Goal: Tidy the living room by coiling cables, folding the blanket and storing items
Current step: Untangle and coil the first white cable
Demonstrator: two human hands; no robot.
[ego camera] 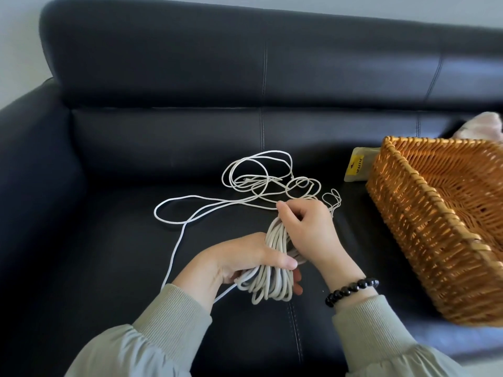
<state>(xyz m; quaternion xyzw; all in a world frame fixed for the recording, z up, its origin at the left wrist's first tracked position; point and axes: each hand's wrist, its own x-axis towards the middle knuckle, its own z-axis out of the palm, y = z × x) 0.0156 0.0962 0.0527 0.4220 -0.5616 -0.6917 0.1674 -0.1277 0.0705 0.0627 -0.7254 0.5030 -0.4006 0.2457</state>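
Left hand (245, 257) is clamped thumb-over on the finished loops of the white cable (275, 262) at 6 o'clock on the sofa (163, 131); right hand (304, 227) pinches the strand at the top of the bundle, fingers curled. Loose tangle lies at 12 o'clock from the hands, a long bight at 9, basket (408, 229) at 3. Cable looks light, limp, a bit springy, so loops may slip: grip the bundle mid-length and feed slack near the pinch.

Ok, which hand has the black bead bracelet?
The right hand, curled round the top of the coiled white cable bundle; the black bead bracelet sits on its wrist. The left hand, gripping the bundle lower down, shows none.
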